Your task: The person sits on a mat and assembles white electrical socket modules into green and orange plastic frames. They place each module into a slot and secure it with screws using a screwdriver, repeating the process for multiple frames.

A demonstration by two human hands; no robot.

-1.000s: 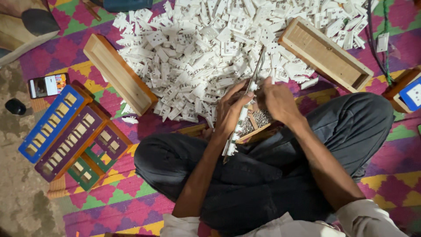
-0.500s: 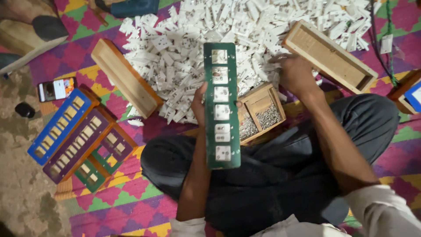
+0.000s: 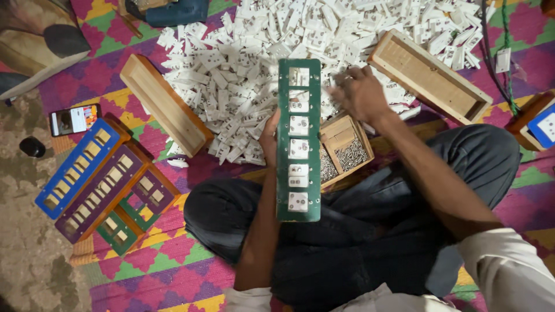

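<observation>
My left hand (image 3: pixel 269 137) grips a long green panel (image 3: pixel 299 190) by its left edge and holds it flat, face up, above my lap. The panel has a row of rectangular cut-outs, and several are filled with white switch parts. My right hand (image 3: pixel 359 92) reaches over the big heap of white plastic switch parts (image 3: pixel 243 69), its fingers curled among the pieces at the heap's near edge. Whether it holds a piece I cannot see. A small wooden box of screws (image 3: pixel 346 151) lies under the panel's right side.
Two long wooden trays lie beside the heap, the left tray (image 3: pixel 165 107) and the right tray (image 3: pixel 430 75). Blue, purple and green panels are stacked at left (image 3: pixel 98 185). A phone (image 3: pixel 74 119) and a dark round object (image 3: pixel 32 147) lie beyond them. A blue box (image 3: pixel 543 124) sits far right.
A second ago both hands worked close together on the panel held edge-on. The panel now faces up in my left hand, and my right hand has moved out onto the heap.
</observation>
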